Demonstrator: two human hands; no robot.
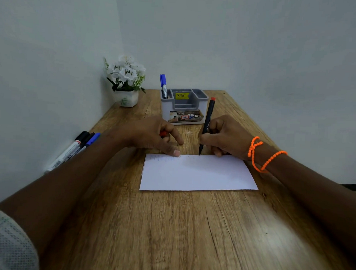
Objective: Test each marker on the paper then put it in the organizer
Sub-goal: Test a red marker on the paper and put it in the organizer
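Gripping a black marker (207, 119) with a red end, the right hand (223, 136) holds it nearly upright, fingers curled round the barrel, tip touching the far edge of a white sheet of paper (198, 174). Orange beaded cords (261, 156) circle the right wrist. The left hand (153, 134) lies just to the left of the right one, fingers curled round a small red cap (163, 133), with the thumb tip pressing on the paper's far edge. Faint blue marks (162, 158) show on the paper beneath the left hand, and a few faint dots lie near the marker tip.

The paper lies flat on a wooden table (169, 235), directly below both hands and towards the person. Just beyond the hands stands a grey and white organizer (184, 106) with several compartments and a yellow price sticker; a blue marker (163, 86) stands upright in its left compartment. To the left of the left forearm, a few more markers (75, 149), with black and blue caps, lie side by side along the wall. Further away, beyond the left hand in the table's corner, sits a white pot of white flowers (125, 80). A pale sleeve (6, 242) covers the left upper arm.
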